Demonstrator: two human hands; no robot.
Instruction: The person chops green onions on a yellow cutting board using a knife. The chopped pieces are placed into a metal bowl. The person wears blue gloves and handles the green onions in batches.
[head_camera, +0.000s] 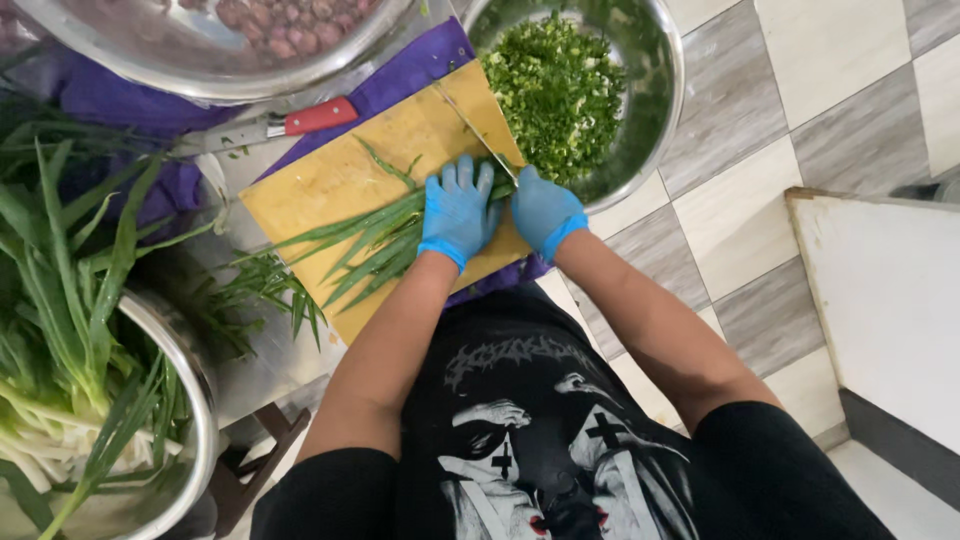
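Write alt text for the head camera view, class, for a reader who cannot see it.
Two blue-gloved hands chop green leaves on a yellow cutting board: the left hand presses the bunch down, the right hand holds a knife. A steel bowl of chopped greens sits just beyond.

This is a food-preparation spot, most likely a kitchen or cooking area set up low to the ground. A wooden cutting board (340, 180) lies at the centre of the frame with long green leaves (350, 240) across it. At the upper right a steel bowl (655, 110) holds finely chopped greens (555, 90); at the upper left another steel bowl (200, 70) holds reddish-brown bulbs. A red-handled knife (275, 127) lies beside the board. A tiled floor (800, 120) in grey and cream fills the right side.
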